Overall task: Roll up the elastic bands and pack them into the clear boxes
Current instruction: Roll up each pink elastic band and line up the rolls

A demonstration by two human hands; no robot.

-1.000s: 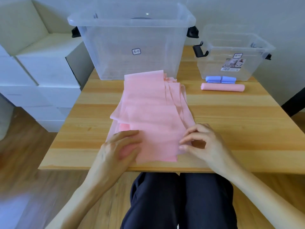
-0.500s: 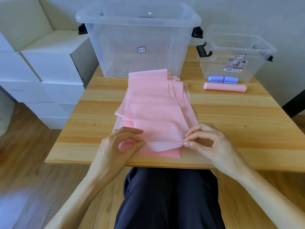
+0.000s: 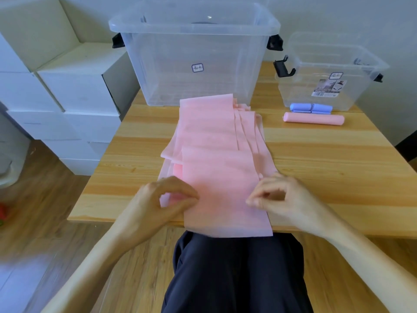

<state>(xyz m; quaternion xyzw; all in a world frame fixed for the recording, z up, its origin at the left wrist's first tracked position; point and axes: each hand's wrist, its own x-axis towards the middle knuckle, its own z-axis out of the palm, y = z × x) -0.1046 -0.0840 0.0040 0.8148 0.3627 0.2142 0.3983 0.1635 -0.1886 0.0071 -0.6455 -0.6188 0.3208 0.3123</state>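
A pile of flat pink elastic bands (image 3: pixel 216 141) lies along the middle of the wooden table (image 3: pixel 327 168). The top band's near end (image 3: pixel 228 218) hangs over the table's front edge above my lap. My left hand (image 3: pixel 162 202) pinches that band's left edge. My right hand (image 3: pixel 286 199) pinches its right edge. A large clear box (image 3: pixel 194 53) stands behind the pile. A smaller clear box (image 3: pixel 334 73) stands at the back right. In front of it lie a rolled pink band (image 3: pixel 313 118) and a rolled blue band (image 3: pixel 311 108).
White cardboard boxes (image 3: pixel 56 91) are stacked against the wall left of the table. Black latches (image 3: pixel 283 70) stick out from the boxes' sides. Bare tabletop lies to the right of the pile, and wooden floor lies below.
Both hands pulled the top pink band toward me. Its near end now hangs past the table's front edge instead of lying on the table.
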